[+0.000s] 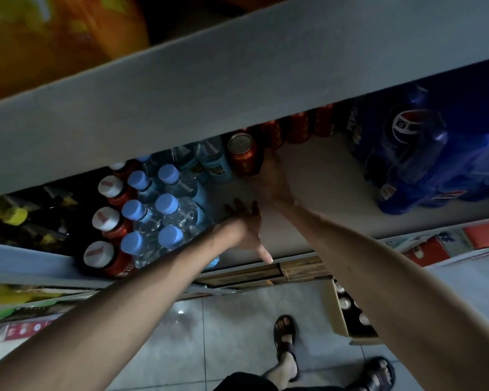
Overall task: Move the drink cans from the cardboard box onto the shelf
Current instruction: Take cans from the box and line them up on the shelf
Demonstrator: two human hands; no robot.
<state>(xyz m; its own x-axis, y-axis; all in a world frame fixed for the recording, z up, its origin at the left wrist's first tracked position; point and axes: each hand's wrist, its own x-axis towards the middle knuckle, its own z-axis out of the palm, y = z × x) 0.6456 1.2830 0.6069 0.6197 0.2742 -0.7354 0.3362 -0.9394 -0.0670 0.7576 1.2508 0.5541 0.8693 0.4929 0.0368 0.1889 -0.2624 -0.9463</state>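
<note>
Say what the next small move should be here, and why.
Probably the right hand lets go of the red can and pulls back: the can already stands on the shelf beside the bottles, the left hand is free, and the cardboard box on the floor holds more cans.

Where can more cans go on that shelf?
The bare shelf between the red can in the right hand and the blue Pepsi pack, in front of the back row of cans. Left of that, water bottles crowd it.
</note>
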